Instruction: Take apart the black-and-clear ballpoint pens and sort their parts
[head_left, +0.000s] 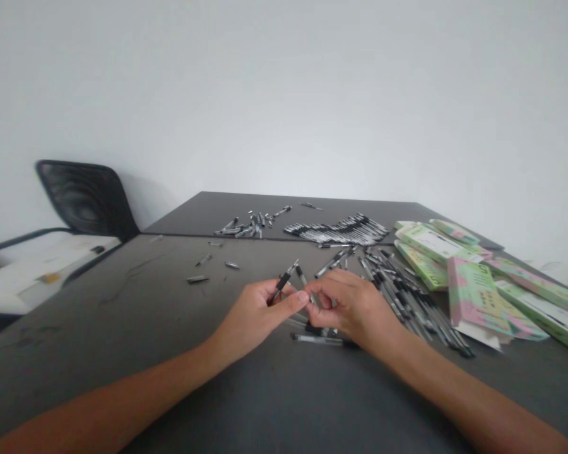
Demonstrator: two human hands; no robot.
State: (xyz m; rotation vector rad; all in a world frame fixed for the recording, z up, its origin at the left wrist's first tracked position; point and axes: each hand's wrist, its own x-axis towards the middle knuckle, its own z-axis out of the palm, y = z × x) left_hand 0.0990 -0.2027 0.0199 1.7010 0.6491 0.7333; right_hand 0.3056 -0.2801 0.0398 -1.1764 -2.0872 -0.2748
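One black pen (284,282), long axis slanting up and rightward, clenched in left-hand fingers (289,301), tip angled toward right-hand fingers (322,296) pinching a slim pen part (301,276).

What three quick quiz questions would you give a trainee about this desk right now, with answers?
1. True or false: the left hand is holding a black-and-clear pen.
2. Which is closer to the right hand: the loose pen pile or the black chair?
3. What two main colours are the cardboard packets on the dark grey table?

Key: 1 true; 2 the loose pen pile; 3 green and pink.
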